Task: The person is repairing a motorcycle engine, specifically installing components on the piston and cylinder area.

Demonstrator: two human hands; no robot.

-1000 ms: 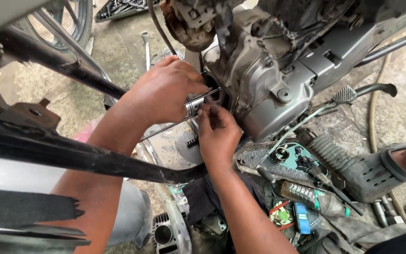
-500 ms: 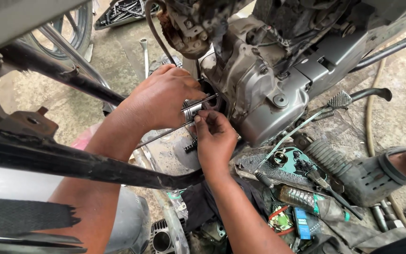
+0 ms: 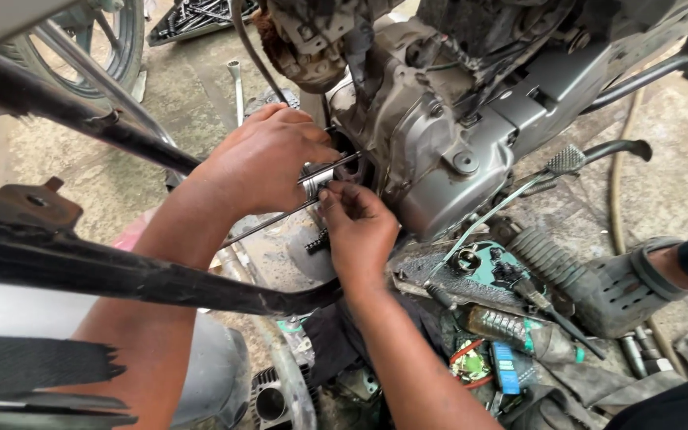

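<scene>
— Piston, small shiny silver metal cylinder, sitting centre frame, right against the open side of the grey cast-metal engine block.
— Held how?
— Gripped by the left hand from above, fingers curled round its top. Pinched from below by the right hand, thumb and forefinger closed on its lower edge.
— Anything running past it?
— Two thin bare metal studs, slanting from centre down toward lower left, passing just beside the piston.
— Around the hands?
— Black painted frame tube crossing the left half, over the left forearm. Black footrest lever with ribbed pad at right of the block. Dirty teal plastic tray of small parts just right of the right wrist. Finned grey cylinder barrel at bottom centre. Long chrome spanner lying on the concrete floor, upper left. Another person's foot in a grey perforated sandal at the right edge.
</scene>
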